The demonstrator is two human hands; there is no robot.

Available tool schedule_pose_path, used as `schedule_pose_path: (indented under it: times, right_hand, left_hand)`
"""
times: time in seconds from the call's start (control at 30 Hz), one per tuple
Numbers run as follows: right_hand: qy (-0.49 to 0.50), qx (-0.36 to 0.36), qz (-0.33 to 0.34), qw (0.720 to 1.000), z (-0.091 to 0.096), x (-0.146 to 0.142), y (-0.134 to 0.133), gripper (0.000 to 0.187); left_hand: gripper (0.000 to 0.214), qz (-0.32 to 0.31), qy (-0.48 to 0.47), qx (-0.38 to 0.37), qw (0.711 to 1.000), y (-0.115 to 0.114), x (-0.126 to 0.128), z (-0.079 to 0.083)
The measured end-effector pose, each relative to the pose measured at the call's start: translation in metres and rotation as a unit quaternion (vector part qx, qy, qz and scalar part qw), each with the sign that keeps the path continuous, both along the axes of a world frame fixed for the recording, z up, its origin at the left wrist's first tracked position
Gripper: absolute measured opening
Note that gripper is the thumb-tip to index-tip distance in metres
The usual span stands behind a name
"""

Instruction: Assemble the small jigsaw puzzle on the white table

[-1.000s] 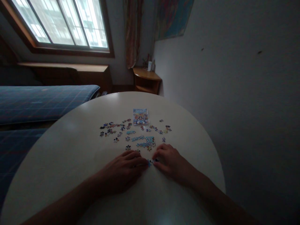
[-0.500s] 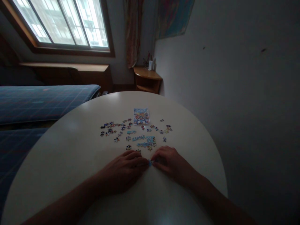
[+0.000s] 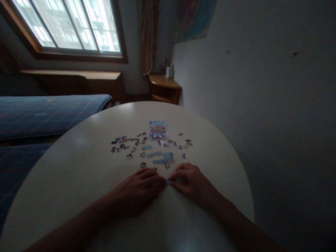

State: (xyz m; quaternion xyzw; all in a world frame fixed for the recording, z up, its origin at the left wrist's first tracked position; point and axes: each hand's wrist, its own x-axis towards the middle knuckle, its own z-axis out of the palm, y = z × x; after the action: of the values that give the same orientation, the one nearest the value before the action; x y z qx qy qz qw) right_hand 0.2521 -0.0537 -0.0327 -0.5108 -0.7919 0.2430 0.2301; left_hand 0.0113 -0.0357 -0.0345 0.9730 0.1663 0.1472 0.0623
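Landmark: picture card on the round table.
Blue piece: well nearer the person than the card.
Left hand, right hand: palms down, fingertips meeting on the piece; whether either grips it cannot be told.
Joined section: between card and hands.

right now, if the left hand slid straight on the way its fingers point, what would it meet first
The left hand points to the right, at the small blue puzzle piece by its fingertips; whether they already touch it is unclear. Just behind the piece is the right hand.
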Motion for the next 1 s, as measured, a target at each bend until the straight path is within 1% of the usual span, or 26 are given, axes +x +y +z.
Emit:
schedule_pose_path:
  times: [0.1, 0.23, 0.33, 0.47, 0.63, 0.77, 0.83, 0.93, 1.0]
  right_hand:
    - [-0.005, 0.0, -0.005, 1.0, 0.0, 0.0, 0.0, 0.014]
    - [-0.03, -0.009, 0.011, 0.999, 0.002, 0.0, 0.001, 0.009]
    - [-0.044, -0.014, 0.017, 0.999, 0.004, 0.0, 0.001, 0.011]
    - [-0.044, -0.018, 0.015, 0.999, 0.005, -0.001, 0.002, 0.012]
    - [-0.034, -0.025, 0.0, 0.999, 0.009, -0.005, 0.001, 0.012]
    - [-0.016, -0.039, -0.012, 0.999, 0.011, -0.009, -0.002, 0.009]
    - [0.011, -0.053, -0.019, 0.998, 0.011, -0.009, -0.004, 0.014]
    - [0.056, -0.079, -0.019, 0.995, 0.009, -0.006, -0.004, 0.029]
    - [0.077, -0.09, -0.016, 0.993, 0.008, -0.003, -0.003, 0.025]
  left_hand:
    - [0.027, 0.002, -0.007, -0.001, 1.0, 0.0, 0.0, 0.001]
    - [0.028, 0.001, -0.01, -0.01, 1.0, -0.001, 0.001, 0.003]
    - [0.028, 0.001, -0.011, -0.021, 1.0, -0.001, 0.001, 0.004]
    - [0.027, 0.004, -0.018, -0.024, 1.0, -0.001, 0.002, 0.003]
    - [0.029, -0.001, -0.006, -0.01, 1.0, 0.0, 0.002, 0.002]
    - [0.029, 0.001, 0.007, -0.003, 1.0, 0.0, 0.002, 0.002]
    - [0.028, 0.001, 0.008, -0.001, 1.0, -0.001, 0.002, 0.002]
    - [0.029, 0.001, 0.001, -0.001, 1.0, -0.002, 0.002, 0.001]
    - [0.028, 0.005, -0.01, -0.005, 1.0, -0.002, 0.002, 0.001]
